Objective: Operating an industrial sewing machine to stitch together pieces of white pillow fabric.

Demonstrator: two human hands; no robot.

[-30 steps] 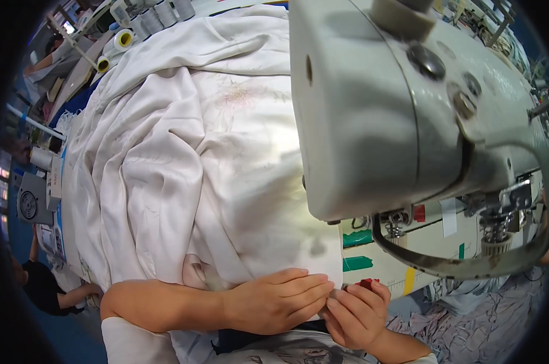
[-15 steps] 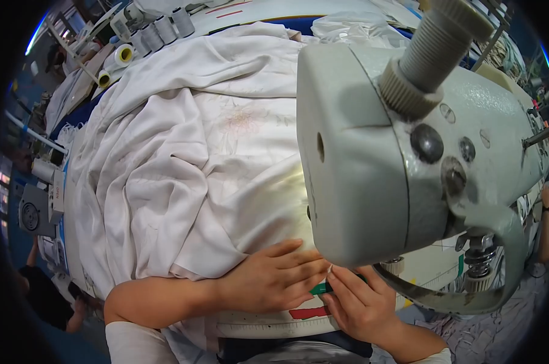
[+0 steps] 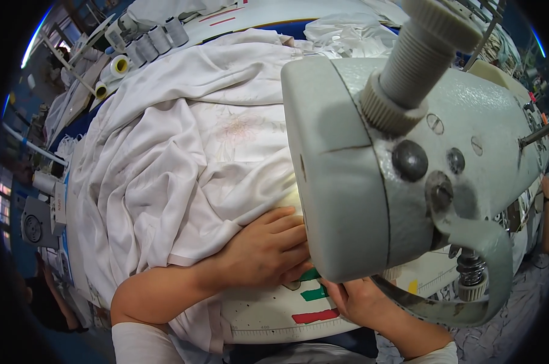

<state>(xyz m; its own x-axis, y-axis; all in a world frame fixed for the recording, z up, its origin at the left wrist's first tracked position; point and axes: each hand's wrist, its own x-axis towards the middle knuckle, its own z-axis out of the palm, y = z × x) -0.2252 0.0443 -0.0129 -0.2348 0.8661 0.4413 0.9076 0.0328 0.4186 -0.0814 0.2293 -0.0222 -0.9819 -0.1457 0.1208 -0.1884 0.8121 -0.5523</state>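
A large white satiny cloth (image 3: 147, 182) with a faint pink flower print lies in loose folds over the sewing table. My left hand (image 3: 268, 249) rests on its near edge, fingers stretched forward beside the sewing machine head (image 3: 341, 182); some fingertips pass behind the machine. Low at the machine's near side is my right hand (image 3: 360, 298), its fingers mostly hidden by the head, so what they hold does not show. Strips of green tape (image 3: 314, 294) and red tape (image 3: 315, 316) lie on the table between my hands.
A curved metal lever (image 3: 492, 273) and a spring tensioner (image 3: 470, 270) stick out at the machine's right. Grey thread cones (image 3: 159, 39) and yellow-cored rolls (image 3: 120, 65) stand at the far left. Clear plastic (image 3: 347, 36) lies behind. Other people are at the left and right edges.
My left hand has moved forward, away from me, with the cloth edge. My right fingers have gone forward behind the machine head, uncovering more of the green tape. The view has shifted slightly.
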